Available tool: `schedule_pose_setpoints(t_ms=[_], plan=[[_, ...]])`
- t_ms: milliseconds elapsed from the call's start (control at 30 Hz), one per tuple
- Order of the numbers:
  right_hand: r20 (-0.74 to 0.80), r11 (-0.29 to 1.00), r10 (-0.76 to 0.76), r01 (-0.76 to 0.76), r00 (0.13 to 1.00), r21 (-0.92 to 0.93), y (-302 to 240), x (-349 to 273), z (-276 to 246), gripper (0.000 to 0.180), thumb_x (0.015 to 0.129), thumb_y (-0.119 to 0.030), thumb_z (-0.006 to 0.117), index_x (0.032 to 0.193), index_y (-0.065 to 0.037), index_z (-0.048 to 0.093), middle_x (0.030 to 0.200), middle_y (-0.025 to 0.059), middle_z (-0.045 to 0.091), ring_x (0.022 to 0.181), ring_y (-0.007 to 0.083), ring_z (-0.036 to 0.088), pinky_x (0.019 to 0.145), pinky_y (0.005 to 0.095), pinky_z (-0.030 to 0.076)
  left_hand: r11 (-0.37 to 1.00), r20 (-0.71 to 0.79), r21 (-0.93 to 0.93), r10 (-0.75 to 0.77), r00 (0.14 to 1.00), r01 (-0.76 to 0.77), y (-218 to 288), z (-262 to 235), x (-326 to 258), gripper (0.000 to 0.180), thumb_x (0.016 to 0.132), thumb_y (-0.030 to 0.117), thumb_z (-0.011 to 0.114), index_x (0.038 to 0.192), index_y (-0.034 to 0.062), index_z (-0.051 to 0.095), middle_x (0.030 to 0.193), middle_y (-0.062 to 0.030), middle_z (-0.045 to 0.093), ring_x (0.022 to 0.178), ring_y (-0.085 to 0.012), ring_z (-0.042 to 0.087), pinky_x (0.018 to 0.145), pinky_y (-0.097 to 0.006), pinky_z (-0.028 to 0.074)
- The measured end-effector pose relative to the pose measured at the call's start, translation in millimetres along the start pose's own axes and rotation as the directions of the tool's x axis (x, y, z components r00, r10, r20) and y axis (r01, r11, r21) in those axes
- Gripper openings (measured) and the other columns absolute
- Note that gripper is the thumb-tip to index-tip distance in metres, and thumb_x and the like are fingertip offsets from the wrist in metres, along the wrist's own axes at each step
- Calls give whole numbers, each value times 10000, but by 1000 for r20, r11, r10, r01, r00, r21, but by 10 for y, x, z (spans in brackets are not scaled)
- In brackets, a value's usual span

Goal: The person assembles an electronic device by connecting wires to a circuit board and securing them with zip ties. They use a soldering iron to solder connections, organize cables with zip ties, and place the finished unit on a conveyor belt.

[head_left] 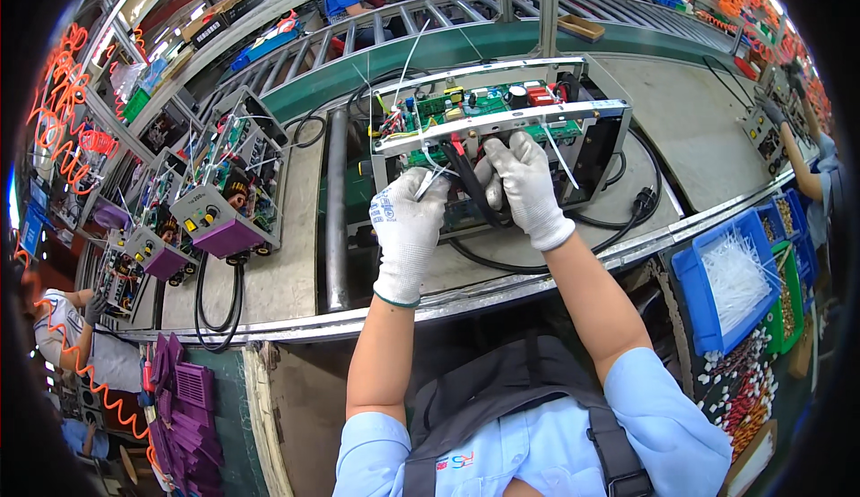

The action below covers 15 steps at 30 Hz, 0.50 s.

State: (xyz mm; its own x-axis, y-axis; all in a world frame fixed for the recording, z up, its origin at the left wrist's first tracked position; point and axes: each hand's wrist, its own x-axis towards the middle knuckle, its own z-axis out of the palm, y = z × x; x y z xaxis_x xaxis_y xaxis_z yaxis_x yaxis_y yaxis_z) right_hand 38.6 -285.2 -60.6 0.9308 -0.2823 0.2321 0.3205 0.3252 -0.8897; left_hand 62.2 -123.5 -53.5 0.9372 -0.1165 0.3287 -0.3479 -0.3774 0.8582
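Observation:
An open-frame electrical unit [497, 112], with green circuit boards inside a metal frame, stands on the bench in front of me. Thick black cables [464, 179] hang down its near side from a red-sleeved end. My left hand [410, 219], in a white knit glove, is closed at the left of these cables and pinches a thin white strip that looks like a cable tie [426, 184]. Gloved as well, my right hand [524, 184] has its fingers curled at the right side of the cables; what they grip is partly hidden. Another white cable tie [561, 155] sticks out from the frame.
Several similar units with purple fronts [230, 235] stand at left. A black power cord [638, 210] curves around the unit. A blue bin of white cable ties [736, 273] sits at right, beside a green bin [788, 304]. Behind runs a roller conveyor [385, 27]. Co-workers stand at both sides.

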Motion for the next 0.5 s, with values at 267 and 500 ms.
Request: schedule_pose_setpoints(t_ms=[267,500], plan=[[-15,999,34,-34,999,-4,-37,-6,49,126,971,-153,539,984,-28,551,626,58,616,376,73,494,336,200,365,995,-23,92,44,999,-42,-52,37,43,222,847,226,686,757,26,652,630,-153,604,537,-283,585,531,-377,447],[146,977,203,-210,968,36,-171,56,-78,221,988,-187,525,1081,-7,614,665,96,651,401,87,546,338,207,394,971,1,196,136,991,-134,37,-49,61,160,863,160,702,771,30,690,577,30,568,510,-39,461,477,-239,367]])
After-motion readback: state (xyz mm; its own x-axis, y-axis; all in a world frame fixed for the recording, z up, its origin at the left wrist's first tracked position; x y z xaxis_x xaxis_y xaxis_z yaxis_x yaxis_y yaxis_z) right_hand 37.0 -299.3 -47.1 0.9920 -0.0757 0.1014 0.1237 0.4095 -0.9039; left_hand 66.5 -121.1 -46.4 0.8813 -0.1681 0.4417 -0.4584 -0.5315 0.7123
